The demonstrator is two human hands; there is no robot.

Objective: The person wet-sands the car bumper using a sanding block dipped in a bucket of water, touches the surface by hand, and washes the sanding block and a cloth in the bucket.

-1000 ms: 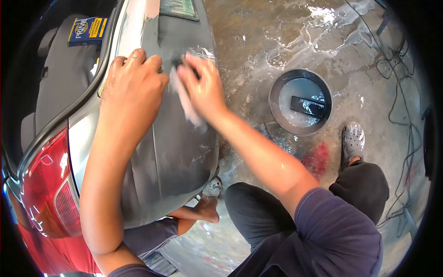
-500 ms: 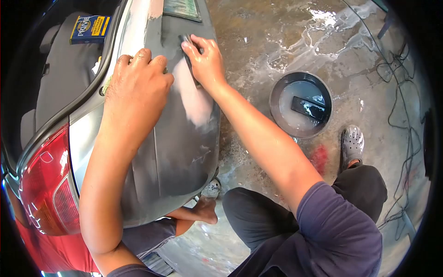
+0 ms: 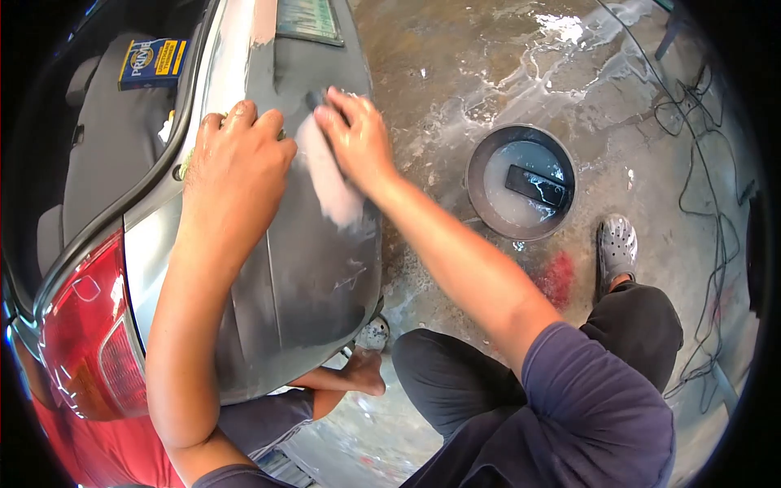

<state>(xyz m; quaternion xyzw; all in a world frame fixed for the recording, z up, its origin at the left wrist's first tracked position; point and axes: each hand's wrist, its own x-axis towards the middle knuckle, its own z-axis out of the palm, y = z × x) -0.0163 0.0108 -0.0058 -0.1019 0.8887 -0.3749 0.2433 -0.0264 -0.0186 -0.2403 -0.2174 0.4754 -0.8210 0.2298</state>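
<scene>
While both your hands work low over the car (image 3: 153,260) in the head view, the key relation is between your right hand (image 3: 358,146) and the pale patch (image 3: 327,191) on the dark grey panel (image 3: 317,268). The patch lies just to the left of your right hand and is partly overlapped by it; its long axis runs from near your fingertips back toward your wrist, almost in line with the hand. Your right hand is the nearer one, though your left hand (image 3: 236,163) rests near the patch's far end. Your right thumb and fingers bend toward a dark spot (image 3: 314,99) at their tips; your left fingers curl downward, with pale green material (image 3: 185,167) peeking out beside them. Blur and the backs of your hands hide whether either grip pinches anything, so you cannot tell. To your right, well apart from both hands, a round basin (image 3: 477,180) stands on the floor (image 3: 415,106), holding cloudy water (image 3: 498,183) and a dark block (image 3: 535,186).
</scene>
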